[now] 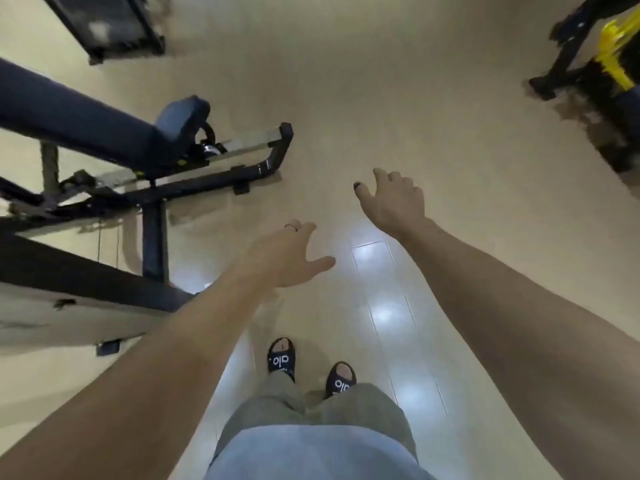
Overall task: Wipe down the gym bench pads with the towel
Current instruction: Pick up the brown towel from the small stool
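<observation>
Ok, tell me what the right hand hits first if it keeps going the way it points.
The right hand is open and holds nothing. It points ahead over bare floor. Nothing shows in that line; depth is unclear.

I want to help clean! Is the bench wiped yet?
Nothing looks done yet. The left hand and right hand are both empty, fingers spread over the floor, with no towel in view. The dark blue bench pad sits untouched to the left. Fetching a towel and all the wiping remain.
</observation>
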Tool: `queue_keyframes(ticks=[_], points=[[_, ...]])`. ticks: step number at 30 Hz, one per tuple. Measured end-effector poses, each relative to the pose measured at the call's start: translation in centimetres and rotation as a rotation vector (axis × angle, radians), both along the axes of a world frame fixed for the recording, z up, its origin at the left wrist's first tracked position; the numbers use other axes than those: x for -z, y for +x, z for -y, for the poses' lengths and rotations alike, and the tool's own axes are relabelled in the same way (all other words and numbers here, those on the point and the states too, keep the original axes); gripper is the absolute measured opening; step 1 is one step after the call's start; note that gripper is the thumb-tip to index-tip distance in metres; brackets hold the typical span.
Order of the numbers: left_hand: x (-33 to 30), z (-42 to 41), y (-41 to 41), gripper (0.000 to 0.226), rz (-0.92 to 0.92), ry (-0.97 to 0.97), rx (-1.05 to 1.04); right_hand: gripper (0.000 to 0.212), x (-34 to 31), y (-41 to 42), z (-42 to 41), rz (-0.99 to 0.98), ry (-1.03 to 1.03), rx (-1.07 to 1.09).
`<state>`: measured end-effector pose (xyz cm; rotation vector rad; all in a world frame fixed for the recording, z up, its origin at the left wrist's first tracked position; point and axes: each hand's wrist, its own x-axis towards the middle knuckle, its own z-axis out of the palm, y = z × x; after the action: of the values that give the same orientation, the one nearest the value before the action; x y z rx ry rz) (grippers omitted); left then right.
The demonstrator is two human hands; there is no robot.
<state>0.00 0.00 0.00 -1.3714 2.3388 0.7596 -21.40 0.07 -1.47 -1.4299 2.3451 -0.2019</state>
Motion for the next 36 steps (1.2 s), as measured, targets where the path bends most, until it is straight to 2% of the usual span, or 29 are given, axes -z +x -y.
queue_keyframes(ticks=[8, 11, 13, 18, 26, 36], points=[[1.6, -6.2, 18.6, 0.089, 0.084, 0.088, -0.420, 0.061, 1.5, 17.6, 1.0, 0.001, 0.169, -0.382], [1.2, -9.2, 25.6, 0.078, 0.078, 0.072, -0.558, 0.062, 1.8, 25.1, 0.6, -0.023, 0.204, -0.530], [0.9, -11.5, 30.6, 0.075, 0.083, 0.054, -0.646, 0.063, 2.2, 30.8, -0.2, -0.030, 0.219, -0.616], [0.0, -17.3, 44.0, 0.083, 0.072, 0.044, -0.849, 0.061, 2.8, 47.3, -3.8, -0.060, 0.244, -0.835], [-0.6, -26.4, 64.3, 0.082, 0.091, -0.039, -1.149, 0.051, 1.4, 73.8, -9.3, -0.092, 0.165, -1.229], [-0.4, -31.3, 83.3, 0.083, 0.143, -0.062, -1.449, 0.055, 0.0, 97.9, -12.8, 0.047, 0.071, -1.499]])
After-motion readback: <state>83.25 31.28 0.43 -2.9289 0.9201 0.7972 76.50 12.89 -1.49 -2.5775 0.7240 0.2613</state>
